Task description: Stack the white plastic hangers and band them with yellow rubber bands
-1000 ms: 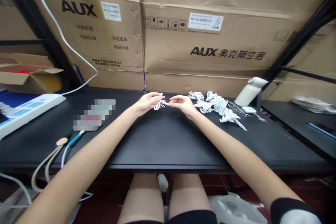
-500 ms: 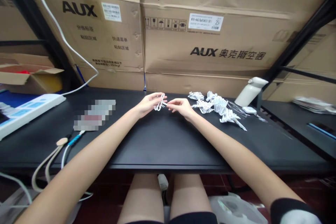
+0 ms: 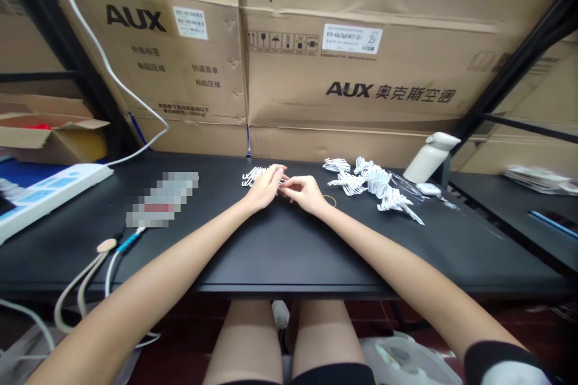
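Observation:
My left hand [image 3: 266, 186] is curled around a bundle of white wire hooks [image 3: 253, 177] above the back middle of the table. Their bent ends fan out to the left of the hand, and the rest is hidden behind the fingers. My right hand [image 3: 301, 191] meets the left fingertips, its thumb and finger pinched together. What it pinches is too small and covered to make out. A thin yellow rubber band [image 3: 331, 200] shows beside the right wrist. Farther right, several clusters of similar white hooks [image 3: 379, 180] lie on the black table [image 3: 289, 252].
A white bottle [image 3: 431, 156] and a small white case [image 3: 428, 189] stand at the right. To the left are a power strip [image 3: 54, 195], a blurred-out flat object [image 3: 165, 198] and cables. Large cardboard boxes [image 3: 289, 96] wall off the back.
My left hand has turned and moved right, bringing the hooks from its fingertips to its left side. The right hand has shifted slightly left and down, and the yellow band now shows.

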Tool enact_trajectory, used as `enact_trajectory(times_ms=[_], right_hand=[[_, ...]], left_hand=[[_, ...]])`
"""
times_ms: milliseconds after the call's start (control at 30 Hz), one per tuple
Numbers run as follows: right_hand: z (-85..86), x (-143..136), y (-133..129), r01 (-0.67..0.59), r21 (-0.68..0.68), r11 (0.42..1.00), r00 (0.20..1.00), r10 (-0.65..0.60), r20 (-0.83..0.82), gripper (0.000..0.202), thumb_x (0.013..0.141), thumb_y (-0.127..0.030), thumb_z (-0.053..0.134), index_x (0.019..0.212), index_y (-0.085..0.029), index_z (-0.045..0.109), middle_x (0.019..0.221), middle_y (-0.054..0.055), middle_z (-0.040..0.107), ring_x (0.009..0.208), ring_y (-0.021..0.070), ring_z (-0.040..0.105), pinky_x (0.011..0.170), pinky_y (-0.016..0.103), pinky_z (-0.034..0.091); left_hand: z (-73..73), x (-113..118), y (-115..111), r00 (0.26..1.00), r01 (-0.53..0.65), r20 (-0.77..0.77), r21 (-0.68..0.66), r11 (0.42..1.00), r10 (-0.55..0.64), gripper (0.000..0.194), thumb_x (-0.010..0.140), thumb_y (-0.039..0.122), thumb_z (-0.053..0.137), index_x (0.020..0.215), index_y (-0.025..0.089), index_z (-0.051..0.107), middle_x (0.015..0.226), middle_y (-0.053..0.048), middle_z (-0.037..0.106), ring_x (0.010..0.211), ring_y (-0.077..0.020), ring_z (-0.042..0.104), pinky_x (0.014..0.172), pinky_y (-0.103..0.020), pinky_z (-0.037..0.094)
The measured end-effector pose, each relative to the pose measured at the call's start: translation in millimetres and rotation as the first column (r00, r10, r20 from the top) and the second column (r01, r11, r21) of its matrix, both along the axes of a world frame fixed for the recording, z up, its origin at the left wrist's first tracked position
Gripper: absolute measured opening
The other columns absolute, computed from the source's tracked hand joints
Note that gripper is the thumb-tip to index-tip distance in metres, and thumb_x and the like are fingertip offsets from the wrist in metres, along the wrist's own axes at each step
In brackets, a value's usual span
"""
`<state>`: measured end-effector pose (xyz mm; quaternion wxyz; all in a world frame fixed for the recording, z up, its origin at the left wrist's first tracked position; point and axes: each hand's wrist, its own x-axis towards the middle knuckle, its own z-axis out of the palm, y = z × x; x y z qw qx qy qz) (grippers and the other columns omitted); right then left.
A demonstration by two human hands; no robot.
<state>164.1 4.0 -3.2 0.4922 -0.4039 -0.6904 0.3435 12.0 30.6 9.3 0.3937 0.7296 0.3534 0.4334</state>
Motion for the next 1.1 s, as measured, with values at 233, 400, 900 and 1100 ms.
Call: enact_trajectory(times_ms=[233, 400, 900, 1100], right_hand=[[1.1, -12, -12, 0.046, 0.263, 0.964, 0.983, -0.090, 0.157, 0.014, 0.077, -0.025, 0.058, 0.078, -0.017, 0.070, 0.079, 0.006, 0.070, 0.069, 0.0194, 0.064, 0.068, 0.031, 0.052], [3.5, -11, -13, 0.029, 0.248, 0.968, 0.995, -0.052, 0.087, 0.016, 0.080, -0.025, 0.055, 0.085, -0.017, 0.069, 0.080, 0.005, 0.071, 0.072, 0.0193, 0.066, 0.071, 0.030, 0.052], [7.2, 4, -5, 0.054, 0.251, 0.967, 0.963, -0.117, 0.245, 0.035, 0.084, -0.043, 0.053, 0.107, -0.018, 0.061, 0.107, 0.009, 0.066, 0.100, 0.0218, 0.061, 0.089, 0.034, 0.047], [-1.6, 8, 2, -0.140, 0.152, 0.978, 0.782, 0.015, 0.623, 0.077, 0.079, -0.056, 0.055, 0.140, -0.013, 0.035, 0.145, 0.019, 0.033, 0.135, 0.0333, 0.031, 0.108, 0.051, 0.025]], left_hand=[[1.1, 2, -6, 0.978, -0.132, -0.122, 0.280, 0.951, 0.172, 0.033, 0.094, 0.036, 0.030, 0.074, 0.020, 0.051, 0.066, -0.001, 0.057, 0.064, -0.0156, 0.056, 0.068, -0.027, 0.043], [-0.7, 3, 1, 0.993, -0.114, 0.001, -0.004, 0.993, 0.114, 0.034, 0.093, 0.044, 0.029, 0.081, 0.020, 0.050, 0.060, 0.001, 0.054, 0.049, -0.0143, 0.054, 0.052, -0.027, 0.042], [18.8, -21, 14, 0.920, -0.379, -0.033, 0.169, 0.910, 0.390, 0.034, 0.092, 0.037, 0.030, 0.072, 0.020, 0.051, 0.051, 0.002, 0.051, 0.051, -0.0142, 0.053, 0.055, -0.023, 0.038], [21.9, -37, 25, 0.899, -0.371, -0.170, 0.198, 0.907, 0.405, 0.037, 0.092, 0.038, 0.029, 0.071, 0.020, 0.053, 0.048, 0.001, 0.053, 0.049, -0.0150, 0.053, 0.053, -0.024, 0.036]])
